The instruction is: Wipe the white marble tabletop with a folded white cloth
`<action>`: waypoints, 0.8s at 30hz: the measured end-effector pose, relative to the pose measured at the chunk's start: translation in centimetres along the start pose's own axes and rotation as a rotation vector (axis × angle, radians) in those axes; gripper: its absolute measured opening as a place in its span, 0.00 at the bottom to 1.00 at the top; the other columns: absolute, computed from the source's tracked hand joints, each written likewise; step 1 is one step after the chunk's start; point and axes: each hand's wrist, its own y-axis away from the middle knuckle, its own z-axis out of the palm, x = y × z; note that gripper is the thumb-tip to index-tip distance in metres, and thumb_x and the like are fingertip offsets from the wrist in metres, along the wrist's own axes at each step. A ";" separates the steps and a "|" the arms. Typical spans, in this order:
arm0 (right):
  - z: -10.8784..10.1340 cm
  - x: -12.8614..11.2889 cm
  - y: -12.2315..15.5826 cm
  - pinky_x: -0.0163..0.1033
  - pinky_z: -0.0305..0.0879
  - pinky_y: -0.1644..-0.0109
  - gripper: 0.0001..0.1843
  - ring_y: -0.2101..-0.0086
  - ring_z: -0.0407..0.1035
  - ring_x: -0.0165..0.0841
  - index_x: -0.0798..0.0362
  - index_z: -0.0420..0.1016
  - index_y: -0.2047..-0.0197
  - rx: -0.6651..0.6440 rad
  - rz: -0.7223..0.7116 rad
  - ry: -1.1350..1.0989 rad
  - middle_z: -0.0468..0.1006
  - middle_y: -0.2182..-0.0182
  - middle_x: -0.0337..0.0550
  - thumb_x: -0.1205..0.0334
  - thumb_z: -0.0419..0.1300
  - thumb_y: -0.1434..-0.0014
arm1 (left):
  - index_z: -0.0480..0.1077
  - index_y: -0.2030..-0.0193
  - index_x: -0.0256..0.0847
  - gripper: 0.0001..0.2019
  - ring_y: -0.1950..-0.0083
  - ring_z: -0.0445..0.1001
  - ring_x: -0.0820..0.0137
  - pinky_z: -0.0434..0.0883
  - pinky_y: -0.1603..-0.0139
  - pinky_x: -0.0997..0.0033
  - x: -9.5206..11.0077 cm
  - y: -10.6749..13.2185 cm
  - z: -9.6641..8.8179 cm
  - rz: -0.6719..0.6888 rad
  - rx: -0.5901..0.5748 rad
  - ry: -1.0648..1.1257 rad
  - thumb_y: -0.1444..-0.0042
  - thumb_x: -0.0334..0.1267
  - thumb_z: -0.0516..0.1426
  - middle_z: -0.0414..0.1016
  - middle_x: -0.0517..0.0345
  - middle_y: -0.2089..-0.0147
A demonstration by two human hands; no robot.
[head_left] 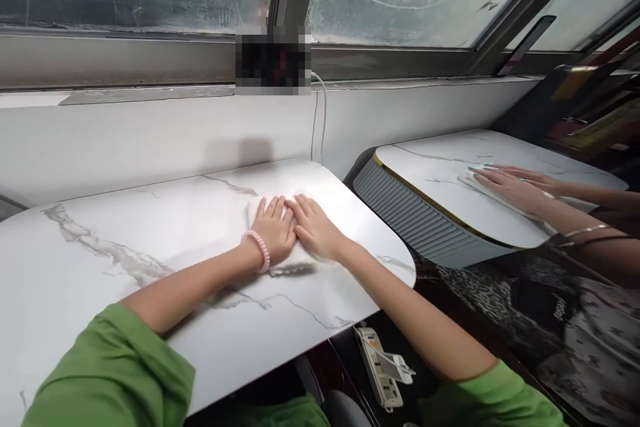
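A white cloth lies folded on the white marble-patterned table, toward its rounded right end. My left hand, a pink beaded bracelet at its wrist, rests flat on the cloth with the fingers stretched forward. Beside it, touching it at the fingers, my right hand also presses down flat on the cloth. Both palms face down, so part of the cloth is hidden beneath them. Neither hand wraps its fingers round the cloth.
To the right, a co-worker's hands lie on a pale cloth on a second marble-patterned table. Below my table's edge is a power strip with a white plug and cable. A wall and windows stand behind.
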 end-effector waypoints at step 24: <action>2.3 -6.0 -5.9 0.56 0.50 0.39 0.26 0.41 0.54 0.49 0.59 0.61 0.41 0.152 0.030 -0.108 0.64 0.42 0.58 0.63 0.43 0.41 | 0.59 0.39 0.31 0.22 0.32 0.52 0.57 0.46 0.33 0.49 -6.5 2.2 -2.4 -0.128 -0.075 -0.028 0.40 0.33 0.45 0.56 0.41 0.33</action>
